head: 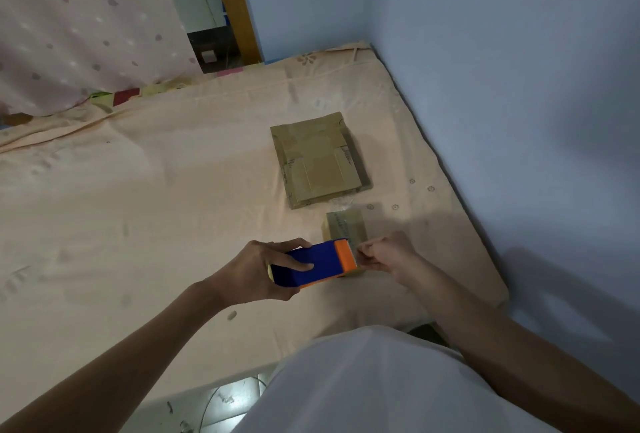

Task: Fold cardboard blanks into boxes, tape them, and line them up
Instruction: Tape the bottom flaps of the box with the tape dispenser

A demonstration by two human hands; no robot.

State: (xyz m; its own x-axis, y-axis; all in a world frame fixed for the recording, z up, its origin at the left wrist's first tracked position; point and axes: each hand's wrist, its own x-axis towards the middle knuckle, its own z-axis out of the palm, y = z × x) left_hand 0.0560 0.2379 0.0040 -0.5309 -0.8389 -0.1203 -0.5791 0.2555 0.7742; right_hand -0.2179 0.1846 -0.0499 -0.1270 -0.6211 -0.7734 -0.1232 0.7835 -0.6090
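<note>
My left hand [258, 271] grips a blue and orange tape dispenser [311, 263] from the side, its orange cutter end pointing right. My right hand [388, 256] pinches the tape end right at that cutter. Just behind the dispenser a small folded cardboard box [343, 226] stands on the bed, with clear tape across its top. Farther back lies a stack of flat cardboard blanks [320, 159].
All of this sits on a peach bedsheet [156, 207] over a mattress pushed into a corner of blue walls [502, 86]. A dotted pink curtain [76, 27] hangs at the back left. The bed's near edge and tiled floor [221, 398] show below my arms.
</note>
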